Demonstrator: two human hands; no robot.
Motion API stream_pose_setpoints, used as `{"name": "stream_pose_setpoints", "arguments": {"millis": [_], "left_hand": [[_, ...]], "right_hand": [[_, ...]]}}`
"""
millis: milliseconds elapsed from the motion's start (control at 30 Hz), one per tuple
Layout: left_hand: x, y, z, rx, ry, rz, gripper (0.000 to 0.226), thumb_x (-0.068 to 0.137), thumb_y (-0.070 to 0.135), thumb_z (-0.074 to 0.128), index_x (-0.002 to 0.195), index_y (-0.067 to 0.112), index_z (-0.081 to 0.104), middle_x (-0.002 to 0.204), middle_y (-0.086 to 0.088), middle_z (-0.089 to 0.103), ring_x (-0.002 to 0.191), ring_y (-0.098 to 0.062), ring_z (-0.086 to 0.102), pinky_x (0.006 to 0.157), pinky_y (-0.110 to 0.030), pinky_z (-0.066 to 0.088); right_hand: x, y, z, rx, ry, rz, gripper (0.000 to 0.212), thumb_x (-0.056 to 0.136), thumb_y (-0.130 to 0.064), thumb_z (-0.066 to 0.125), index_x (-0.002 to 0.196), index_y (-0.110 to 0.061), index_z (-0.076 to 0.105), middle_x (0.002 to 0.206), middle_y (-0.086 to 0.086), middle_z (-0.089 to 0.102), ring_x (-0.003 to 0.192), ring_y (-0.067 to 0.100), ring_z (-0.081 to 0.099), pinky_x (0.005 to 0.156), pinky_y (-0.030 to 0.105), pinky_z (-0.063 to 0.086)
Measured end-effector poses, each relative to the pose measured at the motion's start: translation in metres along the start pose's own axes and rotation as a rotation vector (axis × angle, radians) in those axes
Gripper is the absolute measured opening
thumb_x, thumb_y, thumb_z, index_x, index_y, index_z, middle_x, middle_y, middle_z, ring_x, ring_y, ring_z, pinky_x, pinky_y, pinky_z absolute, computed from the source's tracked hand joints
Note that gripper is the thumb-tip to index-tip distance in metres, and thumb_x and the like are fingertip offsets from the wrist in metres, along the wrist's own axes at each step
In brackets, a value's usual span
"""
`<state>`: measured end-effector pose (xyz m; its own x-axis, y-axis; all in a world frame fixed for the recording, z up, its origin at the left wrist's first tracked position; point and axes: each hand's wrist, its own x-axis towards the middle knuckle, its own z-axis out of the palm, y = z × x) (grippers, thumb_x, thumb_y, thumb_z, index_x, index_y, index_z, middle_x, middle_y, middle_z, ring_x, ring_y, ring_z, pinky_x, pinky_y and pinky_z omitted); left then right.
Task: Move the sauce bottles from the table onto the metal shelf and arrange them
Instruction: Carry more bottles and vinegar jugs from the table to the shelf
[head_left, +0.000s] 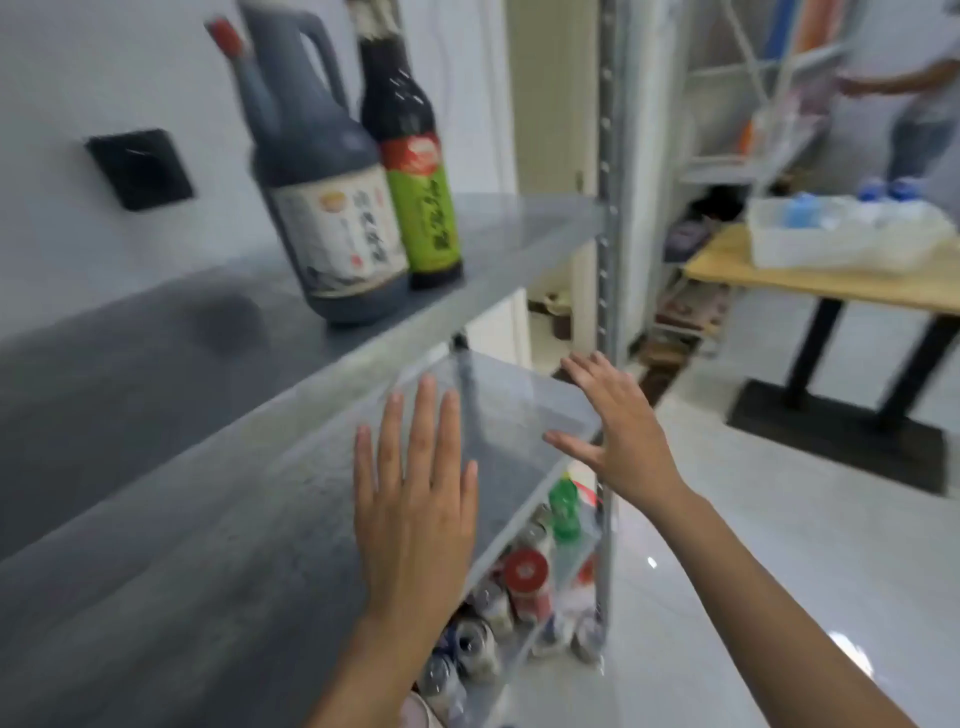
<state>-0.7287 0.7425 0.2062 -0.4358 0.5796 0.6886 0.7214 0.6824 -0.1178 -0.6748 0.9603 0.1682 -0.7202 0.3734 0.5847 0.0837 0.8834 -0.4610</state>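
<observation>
Two sauce bottles stand upright and touching on the upper board of the metal shelf (519, 244): a big dark jug with a handle, red cap and white label (322, 197), and to its right a slimmer dark bottle with a green label (410, 171). My left hand (415, 499) is spread flat, fingers straight, in front of the lower board, holding nothing. My right hand (618, 431) is open too, fingers straight, near the shelf's right corner post, and empty. Both hands are well below the bottles.
A lower tier holds several cans and bottles, among them a green-capped one (563, 506). At right a wooden table (831, 280) on black legs carries a white tray of blue-capped bottles (841, 228). Another person (924, 104) stands by a far rack. A black wall plate (140, 169) is left.
</observation>
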Motion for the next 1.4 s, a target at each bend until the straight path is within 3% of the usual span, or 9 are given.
{"name": "stream_pose_setpoints", "arguments": {"millis": [233,333,467,633,767,900,1033,1167,1400], "left_hand": [[-0.088,0.067,0.060,-0.261,-0.376,0.324,0.062,0.091,0.035,0.046,0.146,0.011,0.033,0.153,-0.012,0.031,0.139,-0.034,0.029,0.110,-0.051,0.024],[-0.114,0.115,0.059,-0.353,-0.510,0.505,0.082,0.078,0.034,0.069,0.147,0.013,0.029,0.152,-0.014,0.032,0.136,-0.036,0.037,0.110,-0.050,0.023],[-0.155,0.182,0.042,-0.478,-0.542,0.756,0.080,0.070,0.032,0.079,0.139,0.009,0.046,0.146,-0.015,0.042,0.129,-0.039,0.045,0.104,-0.051,0.025],[-0.214,0.266,-0.002,-0.653,-0.543,1.076,0.087,0.070,0.033,0.079,0.142,0.011,0.035,0.147,-0.012,0.041,0.131,-0.037,0.044,0.110,-0.048,0.017],[-0.265,0.329,-0.050,-0.755,-0.538,1.280,0.085,0.067,0.036,0.081,0.140,0.011,0.044,0.145,-0.012,0.045,0.130,-0.035,0.046,0.107,-0.052,0.033],[-0.316,0.385,-0.108,-0.816,-0.683,1.454,0.084,0.093,0.046,0.049,0.149,0.020,-0.008,0.160,-0.004,0.000,0.147,-0.026,0.004,0.118,-0.042,0.011],[-0.363,0.435,-0.165,-1.044,-0.801,1.534,0.082,0.093,0.044,0.050,0.151,0.021,-0.004,0.160,0.003,0.000,0.147,-0.018,0.001,0.118,-0.029,0.007],[-0.399,0.483,-0.212,-1.263,-0.996,1.480,0.092,0.081,0.032,0.071,0.151,0.021,0.012,0.157,0.003,0.021,0.143,-0.013,0.020,0.114,-0.030,0.027],[-0.424,0.533,-0.248,-1.395,-1.319,1.329,0.081,0.068,0.014,0.083,0.135,0.020,0.038,0.125,0.010,0.045,0.123,-0.011,0.044,0.100,-0.023,0.037]], "right_hand": [[-0.214,0.025,-0.034,-0.256,0.012,0.555,0.071,0.081,-0.055,0.060,0.142,-0.025,0.039,0.151,-0.002,0.036,0.143,0.021,0.025,0.115,0.047,0.019],[-0.304,0.011,-0.065,-0.313,0.056,0.790,0.070,0.082,-0.053,0.061,0.142,-0.026,0.038,0.152,-0.004,0.033,0.144,0.018,0.023,0.115,0.042,0.018],[-0.418,-0.025,-0.108,-0.388,0.179,1.114,0.070,0.082,-0.056,0.056,0.143,-0.027,0.036,0.153,-0.007,0.031,0.144,0.016,0.022,0.116,0.042,0.021],[-0.539,-0.102,-0.152,-0.429,0.417,1.462,0.069,0.084,-0.043,0.065,0.144,-0.028,0.034,0.149,-0.011,0.031,0.141,0.012,0.026,0.115,0.032,0.022],[-0.613,-0.164,-0.172,-0.444,0.618,1.710,0.067,0.085,-0.037,0.066,0.143,-0.026,0.037,0.149,-0.010,0.035,0.137,0.011,0.031,0.108,0.024,0.025],[-0.673,-0.209,-0.188,-0.424,0.872,1.940,0.057,0.085,-0.031,0.067,0.137,-0.026,0.045,0.143,-0.004,0.045,0.131,0.016,0.040,0.102,0.031,0.034],[-0.731,-0.234,-0.211,-0.428,1.201,2.013,0.054,0.080,-0.023,0.073,0.129,-0.019,0.052,0.128,0.004,0.058,0.114,0.022,0.054,0.090,0.036,0.043],[-0.774,-0.238,-0.247,-0.427,1.481,1.947,0.067,0.078,-0.017,0.076,0.136,-0.018,0.044,0.132,0.006,0.053,0.118,0.026,0.052,0.093,0.041,0.045],[-0.822,-0.214,-0.307,-0.295,1.642,1.819,0.086,0.073,-0.010,0.079,0.143,-0.020,0.031,0.145,0.001,0.039,0.132,0.020,0.040,0.087,0.025,0.040]]}}
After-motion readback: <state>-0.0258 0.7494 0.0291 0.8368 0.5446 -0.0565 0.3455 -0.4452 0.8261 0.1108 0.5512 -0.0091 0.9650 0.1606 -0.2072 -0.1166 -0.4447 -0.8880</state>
